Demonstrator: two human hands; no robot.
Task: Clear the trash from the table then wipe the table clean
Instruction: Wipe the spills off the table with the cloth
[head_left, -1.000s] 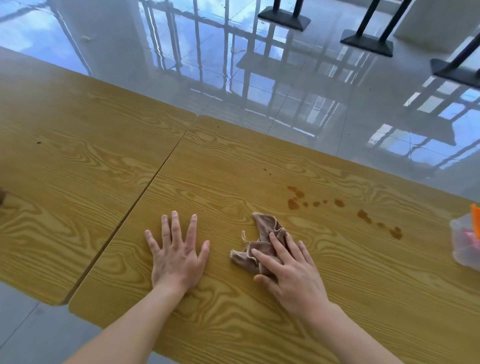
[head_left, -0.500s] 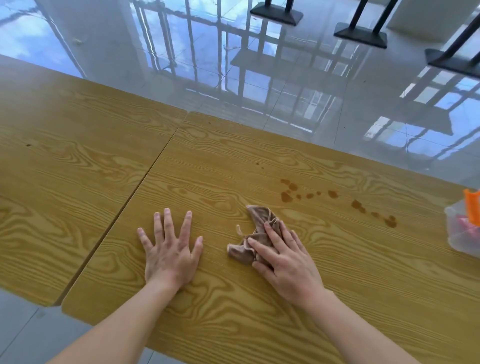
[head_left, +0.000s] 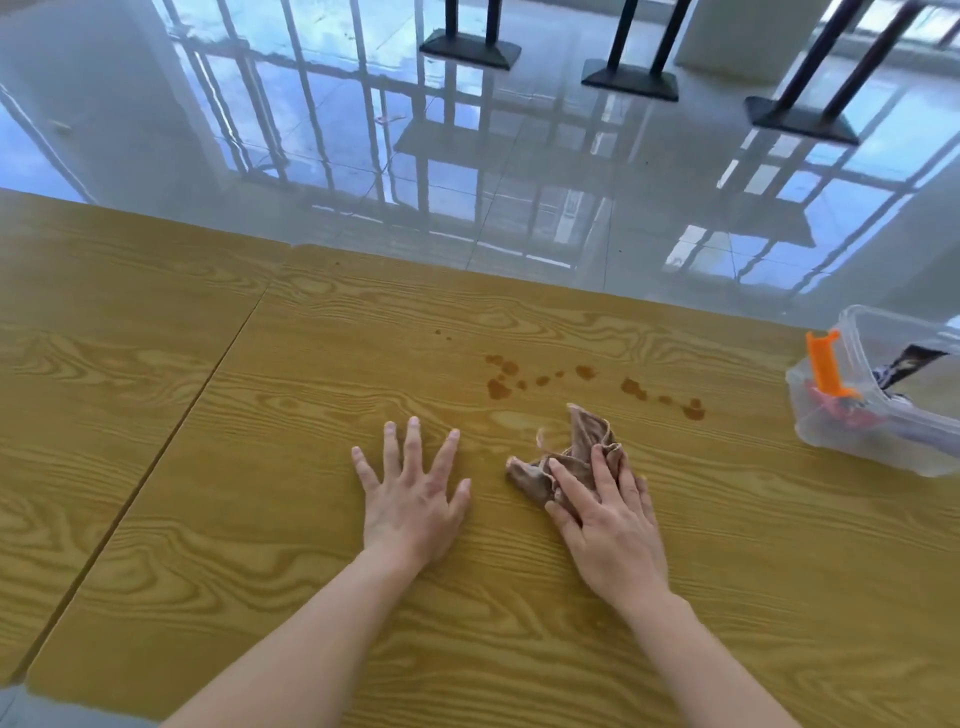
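My left hand lies flat on the table, fingers spread, steadying me. Just beside it my right hand presses a crumpled brown cloth down, fingers together on top of it. I judge the wiping step is in hand. A little past the cloth, brown stains dot the wood, so next I should push the cloth forward over them. Further right, a clear tub holds the trash.
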